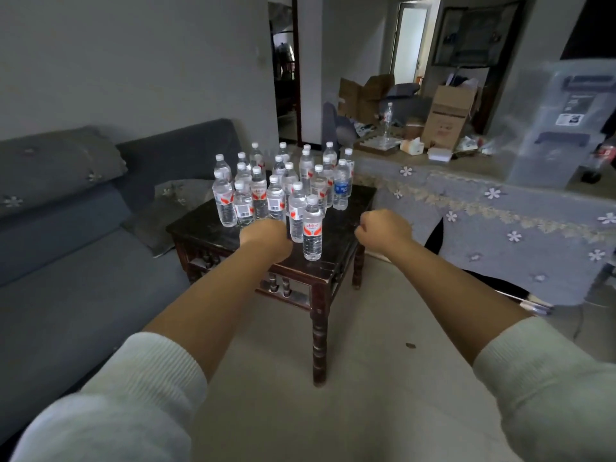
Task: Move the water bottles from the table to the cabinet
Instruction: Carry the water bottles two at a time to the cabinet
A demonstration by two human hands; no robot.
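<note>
Several clear water bottles with white caps (280,191) stand packed together on a small dark wooden table (333,265); most carry red labels, one has a blue label (342,188). The nearest bottle (312,228) stands alone at the front. My left hand (266,240) is curled into a fist at the front of the group, just left of that bottle, and it covers the bases of the bottles behind it. My right hand (383,228) is a fist over the table's right edge, apart from the bottles, with nothing in it.
A grey sofa (66,235) runs along the left, touching the table. A long surface with a flowered cloth (500,208) stretches to the right, carrying boxes, one more bottle (387,120) and a translucent plastic drawer unit (563,121). Pale floor lies below my arms.
</note>
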